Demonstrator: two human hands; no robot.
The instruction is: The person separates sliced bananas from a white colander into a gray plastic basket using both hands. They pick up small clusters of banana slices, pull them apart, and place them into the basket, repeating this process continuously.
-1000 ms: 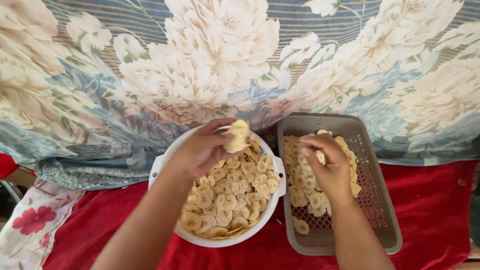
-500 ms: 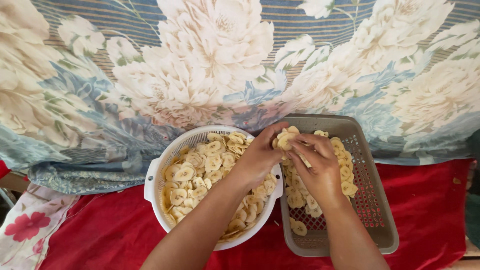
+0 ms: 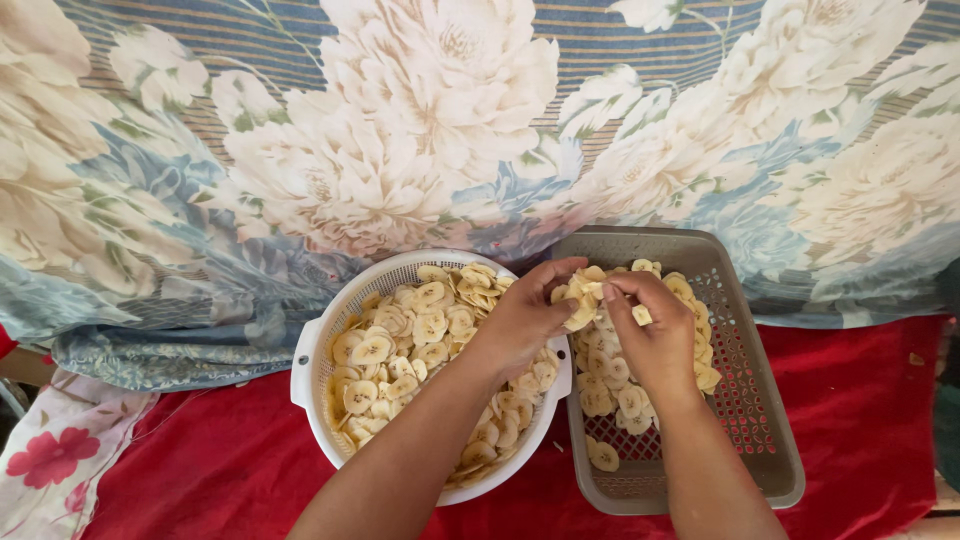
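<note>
Together, left hand [image 3: 520,320] & right hand [image 3: 650,335] pinch thin pale-yellow banana slices [image 3: 580,300] (round, dark-flecked centres).

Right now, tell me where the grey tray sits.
In the head view the grey tray lies right of centre on the red cloth, beside the white colander, with the right hand over its banana slices.

Perforated plastic colander [image 3: 312,352] and tray [image 3: 752,400]; matt red cloth [image 3: 200,470].

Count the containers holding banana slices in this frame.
2: a round white colander on the left, and a grey rectangular perforated tray on the right. Both sit on red cloth; none looks hidden.
</note>
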